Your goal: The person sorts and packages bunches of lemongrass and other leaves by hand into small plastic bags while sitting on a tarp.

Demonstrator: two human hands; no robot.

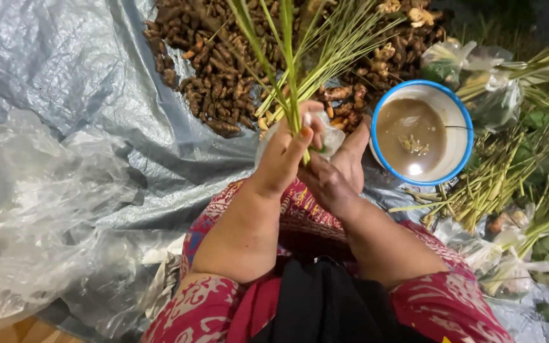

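**Green stalks held over a small clear bag, both hands closed around it**

Taking the blue-rimmed bowl [422, 132] as the marker, and going left to right: far to its left lies crumpled clear plastic sheeting [39, 216] on a grey tarp [84, 63]. Nearer the bowl, the left hand [282, 157] is closed round the base of a bundle of green stalks [290, 70], thumb pressed against the stems. Just left of the bowl, almost touching its rim, the right hand [341, 170] cups a small clear bag [325, 136] from beneath, fingers curled up around it. The stalks stand upright between the two hands, their tips fanning out over the heap of brown roots [223, 70] behind.

The risks, to my eye: the thin bag could tear on the stiff stems, or the bundle could slip loose and scatter if the grip slackens. The right hand's knuckles sit so near the bowl that a nudge might spill its brown liquid. Right of the bowl lie more bagged bundles [509, 254].
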